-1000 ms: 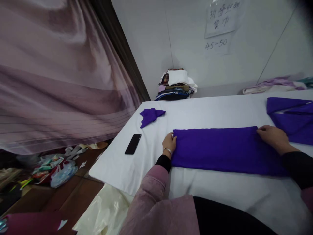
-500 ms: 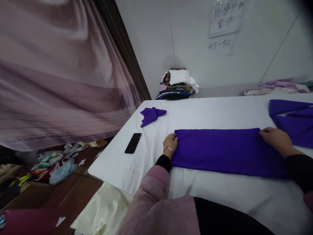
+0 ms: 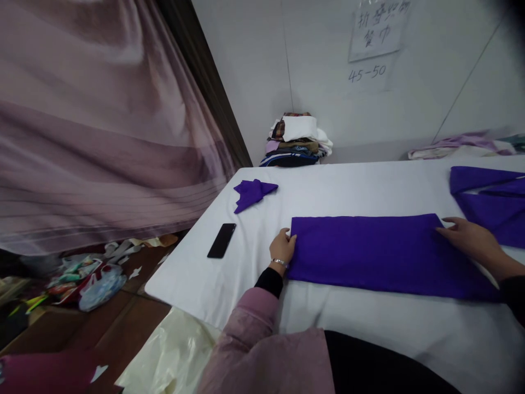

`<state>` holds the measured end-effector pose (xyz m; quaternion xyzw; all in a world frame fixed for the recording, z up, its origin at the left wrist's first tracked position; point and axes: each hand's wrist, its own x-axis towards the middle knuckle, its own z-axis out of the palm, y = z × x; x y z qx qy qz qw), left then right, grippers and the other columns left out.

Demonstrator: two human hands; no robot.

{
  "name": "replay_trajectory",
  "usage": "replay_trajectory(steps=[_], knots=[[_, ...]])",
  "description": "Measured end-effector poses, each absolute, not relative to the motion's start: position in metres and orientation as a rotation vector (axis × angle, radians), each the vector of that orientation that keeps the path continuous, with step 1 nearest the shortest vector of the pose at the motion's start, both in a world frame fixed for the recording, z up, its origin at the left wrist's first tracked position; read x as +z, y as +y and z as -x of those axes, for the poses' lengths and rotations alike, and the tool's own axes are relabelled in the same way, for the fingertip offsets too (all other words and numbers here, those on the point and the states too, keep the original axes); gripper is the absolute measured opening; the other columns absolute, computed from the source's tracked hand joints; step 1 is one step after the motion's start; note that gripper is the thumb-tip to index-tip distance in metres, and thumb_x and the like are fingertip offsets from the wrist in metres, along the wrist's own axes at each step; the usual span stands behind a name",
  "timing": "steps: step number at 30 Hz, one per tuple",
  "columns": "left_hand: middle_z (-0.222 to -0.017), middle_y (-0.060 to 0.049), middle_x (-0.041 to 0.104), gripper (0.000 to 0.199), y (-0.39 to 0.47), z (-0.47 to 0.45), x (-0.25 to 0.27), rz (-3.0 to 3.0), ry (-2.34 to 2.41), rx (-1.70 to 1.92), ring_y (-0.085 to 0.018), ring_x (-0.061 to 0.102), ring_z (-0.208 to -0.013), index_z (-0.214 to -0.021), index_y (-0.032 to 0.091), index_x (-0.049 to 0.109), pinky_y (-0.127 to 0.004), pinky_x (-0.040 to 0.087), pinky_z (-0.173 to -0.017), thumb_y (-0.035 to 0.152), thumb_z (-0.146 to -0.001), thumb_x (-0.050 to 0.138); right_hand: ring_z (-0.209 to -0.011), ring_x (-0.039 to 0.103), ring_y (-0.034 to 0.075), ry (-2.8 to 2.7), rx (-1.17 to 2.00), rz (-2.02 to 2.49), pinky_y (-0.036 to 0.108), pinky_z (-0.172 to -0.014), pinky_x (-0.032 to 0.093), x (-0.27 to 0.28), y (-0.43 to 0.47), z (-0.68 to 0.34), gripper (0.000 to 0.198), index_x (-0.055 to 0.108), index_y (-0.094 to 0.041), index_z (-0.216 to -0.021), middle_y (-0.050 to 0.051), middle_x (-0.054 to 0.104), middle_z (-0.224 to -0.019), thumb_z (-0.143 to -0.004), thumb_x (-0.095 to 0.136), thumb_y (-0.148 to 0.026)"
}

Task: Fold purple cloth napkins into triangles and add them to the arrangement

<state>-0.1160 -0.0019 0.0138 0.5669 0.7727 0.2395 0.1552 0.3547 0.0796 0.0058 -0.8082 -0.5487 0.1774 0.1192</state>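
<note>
Right now, a wide purple cloth [image 3: 365, 254] is lying flat as a long rectangle on the white tabletop [image 3: 353, 189], directly in front of the person. The left hand [image 3: 283, 246] is resting at the cloth's left edge, near the far corner, wearing a bracelet [image 3: 280, 262]; whether its grip is pinching the fabric, I cannot tell. The right hand [image 3: 476, 241] is reaching in over the right end, its grip standing loose, with thumb and forefinger parting beside the far right corner. Beyond the left hand, a small folded purple piece [image 3: 254, 192] is sitting near the tabletop's left side, and a dark phone [image 3: 222, 241] is lying nearer to the person. Another purple cloth [image 3: 494, 213] is spreading past the right hand, running out of view. Behind the tabletop, a pile of folded fabrics [image 3: 296, 142] is standing against the wall [image 3: 324, 60], where a handwritten sign [image 3: 379, 33] is hanging.
</note>
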Motion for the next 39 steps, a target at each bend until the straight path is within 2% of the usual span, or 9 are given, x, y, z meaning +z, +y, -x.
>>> replay_trajectory(steps=[6, 11, 14, 18, 28, 31, 34, 36, 39], knots=[[-0.072, 0.004, 0.065, 0.028, -0.047, 0.119, 0.012, -1.566, 2.094, 0.792, -0.013, 0.06, -0.067, -0.109, 0.024, 0.057, -0.023, 0.04, -0.061, 0.034, -0.082, 0.056, -0.07, 0.06, 0.022, -1.473, 0.535, 2.312, 0.033, -0.065, 0.04, -0.004, 0.029, -0.37, 0.049, 0.058, -0.02, -0.112, 0.009, 0.07, -0.086, -0.067, 0.06, -0.038], [-0.072, 0.003, 0.064, 0.032, -0.078, 0.122, 0.006, -1.525, 2.003, 0.869, -0.013, 0.059, -0.064, -0.109, 0.023, 0.057, -0.024, 0.041, -0.06, 0.039, -0.081, 0.054, -0.074, 0.063, 0.024, -1.402, 0.6, 2.212, 0.034, -0.068, 0.043, -0.005, -0.023, -0.368, 0.057, 0.057, -0.025, -0.111, 0.004, 0.069, -0.084, -0.059, 0.058, -0.05], [-0.073, 0.002, 0.064, 0.037, -0.09, 0.123, 0.005, -1.509, 1.968, 0.914, -0.014, 0.059, -0.063, -0.11, 0.022, 0.057, -0.025, 0.043, -0.061, 0.043, -0.08, 0.054, -0.074, 0.063, 0.025, -1.404, 0.564, 2.147, 0.034, -0.069, 0.045, -0.003, -0.049, -0.362, 0.061, 0.055, -0.024, -0.114, 0.003, 0.069, -0.082, -0.061, 0.055, -0.054], [-0.073, 0.002, 0.064, 0.043, -0.1, 0.124, 0.007, -1.483, 1.966, 0.915, -0.016, 0.06, -0.065, -0.112, 0.022, 0.056, -0.028, 0.045, -0.063, 0.048, -0.078, 0.054, -0.07, 0.063, 0.024, -1.408, 0.515, 2.096, 0.034, -0.064, 0.045, -0.002, -0.072, -0.358, 0.056, 0.055, -0.022, -0.114, 0.004, 0.069, -0.08, -0.067, 0.052, -0.054], [-0.067, 0.004, 0.06, 0.038, -0.101, 0.136, 0.009, -1.569, 1.983, 0.864, -0.015, 0.059, -0.063, -0.111, 0.022, 0.055, -0.026, 0.047, -0.062, 0.044, -0.081, 0.05, -0.065, 0.062, 0.023, -1.49, 0.561, 2.132, 0.034, -0.061, 0.047, -0.002, -0.099, -0.355, 0.049, 0.056, -0.022, -0.114, 0.003, 0.067, -0.077, -0.074, 0.049, -0.049], [-0.076, 0.001, 0.064, 0.032, -0.103, 0.137, 0.013, -1.663, 2.069, 0.716, -0.016, 0.061, -0.07, -0.111, 0.022, 0.055, -0.028, 0.048, -0.067, 0.036, -0.083, 0.049, -0.08, 0.063, 0.028, -1.691, 0.296, 2.16, 0.039, -0.069, 0.049, 0.0, -0.104, -0.351, 0.046, 0.056, -0.02, -0.115, 0.009, 0.067, -0.089, -0.08, 0.043, -0.046], [-0.1, -0.007, 0.064, 0.03, -0.102, 0.12, 0.022, -1.963, 2.139, 0.714, -0.021, 0.06, -0.094, -0.111, 0.02, 0.056, -0.036, 0.047, -0.085, 0.033, -0.085, 0.049, -0.104, 0.057, 0.031, -1.879, -0.051, 1.906, 0.045, -0.089, 0.045, 0.005, -0.1, -0.319, 0.047, 0.056, -0.016, -0.119, 0.016, 0.062, -0.11, -0.085, 0.039, -0.043], [-0.112, -0.01, 0.061, 0.031, -0.096, 0.096, 0.029, -2.179, 2.027, 0.747, -0.022, 0.054, -0.108, -0.114, 0.018, 0.056, -0.038, 0.042, -0.096, 0.033, -0.087, 0.047, -0.113, 0.053, 0.028, -1.949, -0.025, 1.692, 0.043, -0.097, 0.042, 0.011, -0.095, -0.277, 0.047, 0.052, -0.016, -0.125, 0.015, 0.059, -0.12, -0.088, 0.039, -0.043], [-0.128, -0.009, 0.055, 0.034, -0.083, 0.055, 0.031, -2.396, 1.746, 0.639, -0.021, 0.045, -0.122, -0.122, 0.02, 0.051, -0.039, 0.035, -0.105, 0.031, -0.09, 0.044, -0.129, 0.039, 0.022, -2.218, 0.123, 1.465, 0.041, -0.104, 0.035, 0.025, -0.086, -0.2, 0.049, 0.045, -0.025, -0.134, 0.006, 0.046, -0.14, -0.09, 0.036, -0.044]])
